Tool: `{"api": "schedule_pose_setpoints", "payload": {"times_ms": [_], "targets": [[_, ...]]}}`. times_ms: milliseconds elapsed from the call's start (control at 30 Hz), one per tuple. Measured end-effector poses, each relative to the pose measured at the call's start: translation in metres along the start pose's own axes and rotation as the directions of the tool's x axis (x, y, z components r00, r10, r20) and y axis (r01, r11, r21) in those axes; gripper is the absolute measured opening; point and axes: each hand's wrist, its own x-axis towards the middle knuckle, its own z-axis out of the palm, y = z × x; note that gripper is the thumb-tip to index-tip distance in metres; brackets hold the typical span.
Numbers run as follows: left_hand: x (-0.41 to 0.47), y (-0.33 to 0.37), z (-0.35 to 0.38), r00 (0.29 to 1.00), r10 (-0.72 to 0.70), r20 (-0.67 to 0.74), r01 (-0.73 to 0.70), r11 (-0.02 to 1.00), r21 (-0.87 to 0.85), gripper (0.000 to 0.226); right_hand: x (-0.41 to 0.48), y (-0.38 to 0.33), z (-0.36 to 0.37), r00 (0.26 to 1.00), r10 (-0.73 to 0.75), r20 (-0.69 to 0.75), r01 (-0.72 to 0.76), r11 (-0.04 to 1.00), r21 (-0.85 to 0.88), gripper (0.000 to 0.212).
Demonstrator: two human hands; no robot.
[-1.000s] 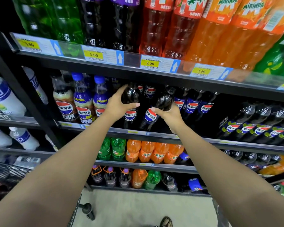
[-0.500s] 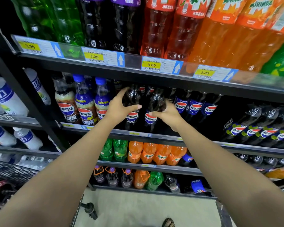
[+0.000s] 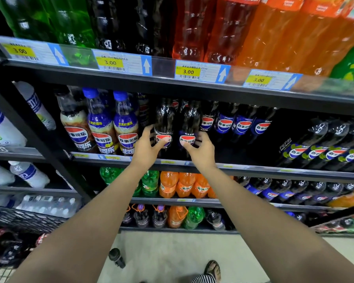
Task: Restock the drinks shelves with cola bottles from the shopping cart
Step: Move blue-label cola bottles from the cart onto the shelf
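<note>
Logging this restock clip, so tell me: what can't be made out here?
1. Cart, head view: cut by the left edge; contents dark, blurred.
2. Left hand, right hand, head view: fingers blurred against the dark bottles; grip unclear.
3. Price tags, head view: small print too small.
</note>
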Motion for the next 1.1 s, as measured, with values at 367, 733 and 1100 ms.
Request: {"api": "schedule_pose_setpoints", "payload": {"times_ms": [367, 733, 1100], "targets": [[0.036, -0.003, 0.015, 0.998, 0.042, -0.05, -0.036, 0.992, 0.123, 0.065, 0.026, 0.022, 0.02, 0.991, -0.01, -0.13, 0.008, 1.0, -0.012, 0.058], [0.063, -0.011, 0.032, 0.994, 0.079, -0.075, -0.071, 0.992, 0.101, 0.065, 0.042, 0.027, 0.047, 0.938, -0.05, -0.342, 0.047, 0.999, -0.019, 0.047], [0.086, -0.018, 0.035, 0.987, 0.108, -0.115, -0.096, 0.99, 0.102, 0.062, 0.054, 0.028, 0.068, 0.859, 0.005, -0.512, 0.041, 0.996, 0.079, 0.049]]}}
